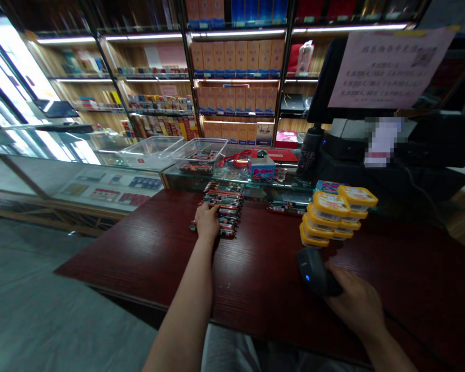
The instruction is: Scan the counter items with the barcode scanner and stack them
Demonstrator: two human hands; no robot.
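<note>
My left hand [206, 220] reaches forward and rests on a row of thin dark packets with red ends [225, 205] laid on the dark red wooden counter [155, 253]. Whether its fingers grip a packet I cannot tell. My right hand [355, 299] holds a black handheld barcode scanner [313, 270] with a small blue light, low over the counter at the near right. Just beyond the scanner stand two stacks of yellow-lidded clear tubs [335, 215].
A glass display case [101, 175] runs behind the counter, bearing clear plastic trays [201, 152], a small blue box [261, 168] and a red pad. A black till screen with a paper notice [387, 67] stands at right. Lit shelves of orange cartons [236, 59] fill the back wall.
</note>
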